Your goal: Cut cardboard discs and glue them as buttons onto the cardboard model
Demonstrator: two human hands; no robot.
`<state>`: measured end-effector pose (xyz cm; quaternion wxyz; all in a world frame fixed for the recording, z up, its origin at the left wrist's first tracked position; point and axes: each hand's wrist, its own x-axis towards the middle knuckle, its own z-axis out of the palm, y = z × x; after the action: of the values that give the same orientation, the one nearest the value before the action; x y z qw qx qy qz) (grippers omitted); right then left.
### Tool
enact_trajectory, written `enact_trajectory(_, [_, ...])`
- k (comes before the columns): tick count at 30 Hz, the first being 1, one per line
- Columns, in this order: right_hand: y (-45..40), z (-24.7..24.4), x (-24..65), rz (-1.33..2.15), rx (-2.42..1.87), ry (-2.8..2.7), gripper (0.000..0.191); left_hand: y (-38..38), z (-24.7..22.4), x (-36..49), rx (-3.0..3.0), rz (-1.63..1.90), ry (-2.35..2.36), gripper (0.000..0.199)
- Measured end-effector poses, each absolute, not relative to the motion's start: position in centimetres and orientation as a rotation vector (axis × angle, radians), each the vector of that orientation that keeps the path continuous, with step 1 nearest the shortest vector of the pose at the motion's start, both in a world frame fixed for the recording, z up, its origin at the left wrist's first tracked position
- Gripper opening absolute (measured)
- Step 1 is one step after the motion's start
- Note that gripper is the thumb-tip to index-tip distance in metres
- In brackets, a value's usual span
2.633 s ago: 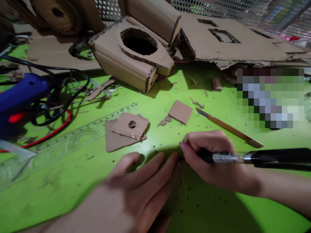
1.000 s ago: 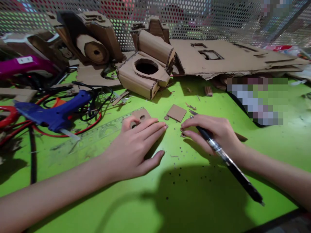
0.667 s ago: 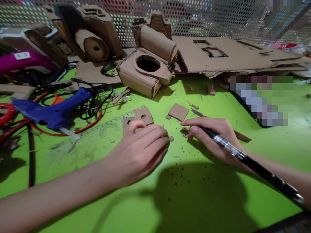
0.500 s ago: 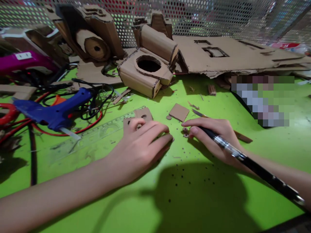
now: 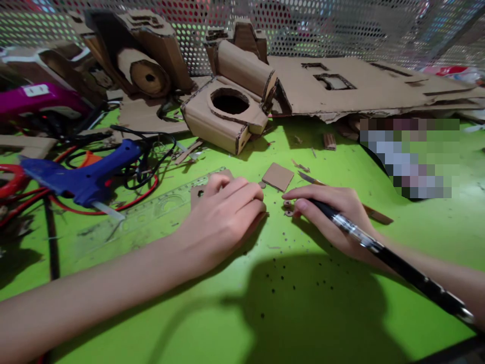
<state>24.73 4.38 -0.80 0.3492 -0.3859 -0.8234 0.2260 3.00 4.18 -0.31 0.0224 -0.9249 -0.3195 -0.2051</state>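
Already cut, it seems: small discs [image 5: 288, 213] by the right hand [image 5: 341, 205], its fingers clamped on a pen [image 5: 413, 276], and holed cardboard [image 5: 194, 198] partly under the left hand [image 5: 225, 220], whose grip I cannot tell. Toward the far edge of the surface [image 5: 428, 222], a cardboard square [image 5: 278, 177] shows no hole.

A craft workshop, it seems — 1 blue glue gun [image 5: 81, 174], a knife [image 5: 378, 214], a clear ruler [image 5: 151, 208], cut cardboard parts [image 5: 210, 125].

A narrow gap runs between left hand [image 5: 227, 215] and right hand [image 5: 333, 215], the cardboard square [image 5: 278, 176] across its far end.
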Motion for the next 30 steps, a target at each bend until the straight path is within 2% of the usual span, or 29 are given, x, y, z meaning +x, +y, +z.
enact_trajectory(5, [4.4,-0.9,24.7,0.605,-0.997,-2.140,0.018,2.1,0.2,3.6,-3.220,-0.801,-1.686,0.022])
enact_trajectory(8, [4.4,-0.9,24.7,0.619,-0.975,-2.155,0.019,0.8,-0.2,4.1,-3.211,-0.793,-1.825,0.019])
enact_trajectory(14, [4.0,-0.9,24.6,0.609,-0.976,-2.166,0.029,0.4,-0.9,3.6,-3.129,-0.735,-1.563,0.020])
enact_trajectory(22, [4.1,-1.5,24.5,0.795,-1.163,-1.985,0.010,0.2,-1.3,1.4,-3.024,-0.756,-0.919,0.021])
enact_trajectory(30, [3.9,-1.2,24.2,0.831,-1.144,-1.932,0.012,-0.6,-1.2,1.2,-3.036,-0.539,-0.989,0.035])
